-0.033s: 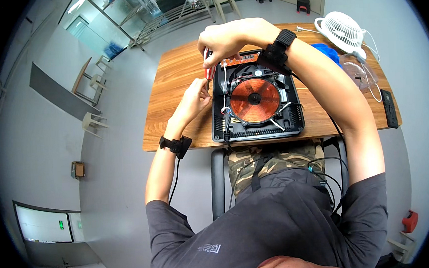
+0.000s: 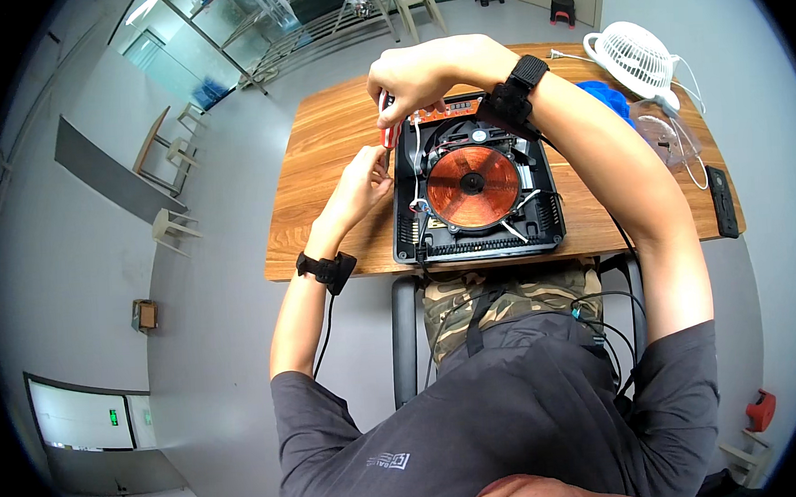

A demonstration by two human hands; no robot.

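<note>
Red-handled tool (image 2: pixel 389 137) (axis front-to-back) points toward left hand (image 2: pixel 361 183).

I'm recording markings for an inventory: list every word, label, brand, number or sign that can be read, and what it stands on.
Dark grey T-shirt: pale logo with lettering, not copied out here.
Green sign at far left: too small to read.
Orange control board: markings too small to read.
Round pale disc beyond the copper coil: any print too small to read.
</note>
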